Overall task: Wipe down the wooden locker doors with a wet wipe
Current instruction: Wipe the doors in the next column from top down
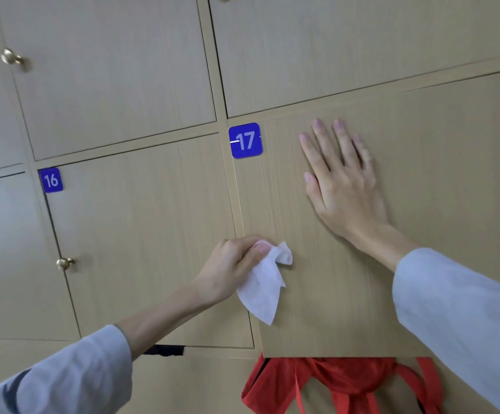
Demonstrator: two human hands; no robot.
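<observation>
Door 17 (422, 234) fills the right half of the frame. Its left edge runs down from the blue tag 17 (245, 140) to a bottom corner at lower centre, and its bottom edge lies just above red fabric (347, 380) that hangs out below it. Bare wood lies open between the two hands and across the right of the door.

The left hand (236, 264) comes up from the lower left on a grey-sleeved arm, sitting right at the door's left edge. Its fingers are curled, thumb and fingertips pinching the wipe (263, 285) at its top. The wipe is white and crumpled, lying against the lower left part of door 17; its long axis runs roughly top to bottom, with a pointed tip hanging down toward the door's bottom corner.

The right hand (341, 180) lies flat on door 17 at centre right, fingers straight, slightly spread and pointing up, the arm entering from the lower right.

Door 16 (141, 234) is at left centre, with its tag at its upper left corner and a brass knob (64, 263) near its left edge.
</observation>
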